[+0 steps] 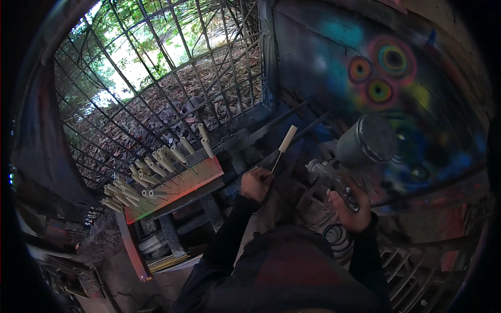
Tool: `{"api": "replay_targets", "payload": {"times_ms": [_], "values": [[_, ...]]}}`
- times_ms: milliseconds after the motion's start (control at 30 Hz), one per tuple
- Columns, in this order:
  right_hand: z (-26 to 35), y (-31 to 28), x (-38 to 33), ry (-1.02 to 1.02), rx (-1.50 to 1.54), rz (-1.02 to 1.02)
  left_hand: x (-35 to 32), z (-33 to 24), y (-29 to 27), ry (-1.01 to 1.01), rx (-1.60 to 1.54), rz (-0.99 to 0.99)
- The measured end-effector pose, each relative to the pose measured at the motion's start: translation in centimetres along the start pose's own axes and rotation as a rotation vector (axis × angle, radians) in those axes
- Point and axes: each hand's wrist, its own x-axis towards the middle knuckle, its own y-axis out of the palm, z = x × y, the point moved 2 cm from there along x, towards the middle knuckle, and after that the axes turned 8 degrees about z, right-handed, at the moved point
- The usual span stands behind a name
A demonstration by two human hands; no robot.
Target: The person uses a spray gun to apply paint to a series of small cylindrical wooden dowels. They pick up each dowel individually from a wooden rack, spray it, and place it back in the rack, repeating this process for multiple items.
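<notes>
My left hand is closed around the lower end of a thin stick. A cream-coloured cylinder sits at the stick's upper end, tilted up to the right. In my right hand is a metal spray gun with a round grey paint cup on top. Its nozzle end points left, toward the cylinder, with a gap between them. To the left, several similar cream cylinders stand on sticks in an orange-red board with rows of small holes.
Behind the board, a metal grille faces dry leaves and greenery. A dark panel with sprayed colour rings rises at the right. A coiled hose hangs below my right hand. Dark bars support the board, and a slatted rack stands lower right.
</notes>
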Motion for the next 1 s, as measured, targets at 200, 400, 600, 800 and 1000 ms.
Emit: {"api": "replay_targets", "payload": {"times_ms": [200,400,600,800,1000], "values": [[0.8,-0.6,0.6,-0.02,-0.043,-0.05,0.0,0.4,0.0,0.001,0.046,-0.001],[-0.3,-0.1,-0.5,0.053,0.052,0.074,0.1,1.3,0.0,0.001,0.04,-0.007],[-1.1,-1.3,-1.1,0.158,0.25,0.056,-0.9,1.7,0.9,0.033,0.007,0.009],[-1.1,-1.7,0.1,0.087,0.28,-0.08,-4.1,4.3,-1.4,0.073,-0.167,-0.339],[-4.2,-1.5,-0.6,0.143,0.29,-0.077,-5.3,10.4,-7.6,-0.192,0.127,-0.58]]}}
